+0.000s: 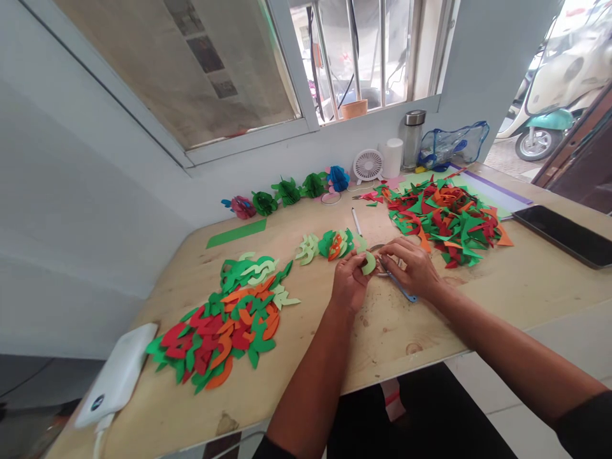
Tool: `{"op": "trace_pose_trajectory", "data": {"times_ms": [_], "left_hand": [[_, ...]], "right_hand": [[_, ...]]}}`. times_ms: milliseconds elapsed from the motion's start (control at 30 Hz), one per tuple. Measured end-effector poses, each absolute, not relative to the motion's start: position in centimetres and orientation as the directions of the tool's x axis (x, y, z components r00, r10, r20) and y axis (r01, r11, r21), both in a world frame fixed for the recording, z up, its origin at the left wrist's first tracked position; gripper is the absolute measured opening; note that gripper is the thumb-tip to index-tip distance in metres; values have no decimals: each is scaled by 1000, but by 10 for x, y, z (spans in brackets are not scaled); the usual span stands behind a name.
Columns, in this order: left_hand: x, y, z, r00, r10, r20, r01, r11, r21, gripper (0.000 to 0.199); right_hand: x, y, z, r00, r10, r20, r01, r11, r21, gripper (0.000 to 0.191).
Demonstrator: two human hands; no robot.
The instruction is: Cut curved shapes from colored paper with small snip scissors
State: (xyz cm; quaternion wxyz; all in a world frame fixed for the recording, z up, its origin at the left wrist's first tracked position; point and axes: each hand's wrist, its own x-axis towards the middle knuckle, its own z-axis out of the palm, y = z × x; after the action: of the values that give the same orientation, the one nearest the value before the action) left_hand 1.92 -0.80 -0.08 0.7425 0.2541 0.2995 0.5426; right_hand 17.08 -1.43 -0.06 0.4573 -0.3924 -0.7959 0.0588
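Observation:
My left hand (pixel 351 279) pinches a curved light green paper piece (pixel 368 263) between thumb and fingers. Close to its right, my right hand (pixel 412 262) is closed around a slim blue-handled tool (pixel 403 288), whose handle end sticks out below the palm; its tip is too small to make out. Partly hidden behind the hands is a small round dish (pixel 381 273). Just left of the fingers lie small stacks of cut paper, one green and orange (pixel 335 245), one pale green (pixel 307 248). A white pen (pixel 356 221) lies behind them.
Curved paper cut-outs (pixel 224 325) are heaped at left, paper scraps (pixel 449 217) at right beside a black phone (pixel 567 234). Folded paper figures (pixel 288 191), a small fan (pixel 368 166) and a glass bottle (pixel 412 141) line the wall. A white power bank (pixel 119 376) sits at the left edge.

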Motion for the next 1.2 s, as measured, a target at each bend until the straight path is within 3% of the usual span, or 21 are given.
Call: {"op": "trace_pose_trajectory", "data": {"times_ms": [167,367,833,1200], "left_hand": [[20,-7,0,81,974,-212,-664,212,717,21],[25,-6,-1,29,980,-195,-623,170,763,19],[25,-7,-1,63,985,-159,-486,169,858,27],[27,-8,-6,66,988,-142,-394,157,906,27]], "right_hand": [[170,-14,-1,-214,743,634,504,640,-580,9],[169,-14,0,-294,812,503,366,582,-726,11],[172,-10,0,-272,865,423,346,498,-795,19],[178,-8,4,-59,887,459,381,445,-811,20]]}}
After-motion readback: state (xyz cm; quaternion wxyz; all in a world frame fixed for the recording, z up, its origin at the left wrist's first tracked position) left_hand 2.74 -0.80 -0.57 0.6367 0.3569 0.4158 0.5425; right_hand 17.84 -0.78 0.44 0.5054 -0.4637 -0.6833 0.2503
